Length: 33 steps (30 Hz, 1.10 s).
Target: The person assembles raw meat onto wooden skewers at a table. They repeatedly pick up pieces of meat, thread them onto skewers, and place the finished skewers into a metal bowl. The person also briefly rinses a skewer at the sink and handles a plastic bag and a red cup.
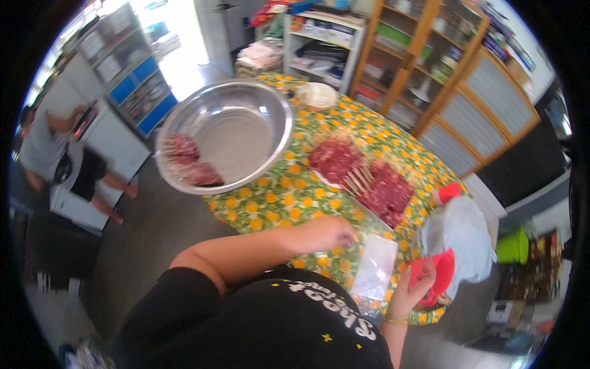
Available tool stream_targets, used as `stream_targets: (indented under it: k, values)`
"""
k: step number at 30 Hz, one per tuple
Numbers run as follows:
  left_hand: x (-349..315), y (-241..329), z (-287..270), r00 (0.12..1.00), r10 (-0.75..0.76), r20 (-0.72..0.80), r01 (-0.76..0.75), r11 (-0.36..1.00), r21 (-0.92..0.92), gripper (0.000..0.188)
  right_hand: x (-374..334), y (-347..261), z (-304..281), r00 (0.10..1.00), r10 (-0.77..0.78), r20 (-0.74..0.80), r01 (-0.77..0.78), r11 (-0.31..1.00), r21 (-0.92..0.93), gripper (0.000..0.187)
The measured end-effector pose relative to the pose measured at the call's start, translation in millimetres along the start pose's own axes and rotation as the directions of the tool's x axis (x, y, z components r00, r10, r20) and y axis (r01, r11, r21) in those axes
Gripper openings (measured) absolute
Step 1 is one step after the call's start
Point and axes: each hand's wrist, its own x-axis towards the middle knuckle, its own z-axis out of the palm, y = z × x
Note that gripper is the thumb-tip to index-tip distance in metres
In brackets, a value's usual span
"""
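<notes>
My left hand [337,234] is over the table's near part, its blurred fingers curled in; whether anything is in them does not show. Beside it on the cloth lies a clear and white plastic bag [375,264]. At the table's right edge my right hand [420,280] is in front of a red plastic item [441,277], thumb and fingers apart; I cannot make out whether they touch. Farther back, skewered raw meat [384,190] lies in two piles, sticks poking out. More meat skewers [190,161] rest in the left side of a large steel basin [270,147].
A yellow-and-green patterned cloth [258,212] covers the round table. A pale bowl [318,95] stands at the back. Light-blue cloth or plastic [464,240] and a red cylinder [448,193] are at the right. Another person [58,150] stands far left beside a white appliance. Wooden cabinets [424,61] line the back.
</notes>
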Motion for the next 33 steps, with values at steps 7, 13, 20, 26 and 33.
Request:
stream_targets:
  k: [7, 13, 20, 26, 33]
  values:
    - [-30, 31, 10, 0.932, 0.247, 0.264, -0.339, 0.851, 0.401, 0.018, 35, -79, 16, 0.430, -0.472, 0.770, 0.658, 0.747, 0.090, 0.052]
    - [-53, 23, -6, 0.967, 0.145, 0.209, -0.206, 0.929, 0.308, 0.016, 28, -60, 36, 0.517, -0.464, 0.719, 0.496, 0.847, 0.191, 0.008]
    - [-57, 16, -4, 0.984, 0.086, 0.154, -0.135, 0.930, 0.341, 0.013, 18, -69, 49, 0.463, -0.401, 0.790, 0.493, 0.858, 0.147, 0.015]
    - [-59, 13, 4, 0.993, 0.105, -0.058, -0.091, 0.973, 0.212, 0.020, 8, -85, 55, 0.577, -0.187, 0.795, 0.160, 0.980, 0.115, 0.017]
    - [-50, 23, 5, 0.970, 0.020, -0.243, 0.034, 0.976, 0.216, 0.018, 1, -70, 67, 0.676, -0.175, 0.716, 0.094, 0.984, 0.152, 0.017]
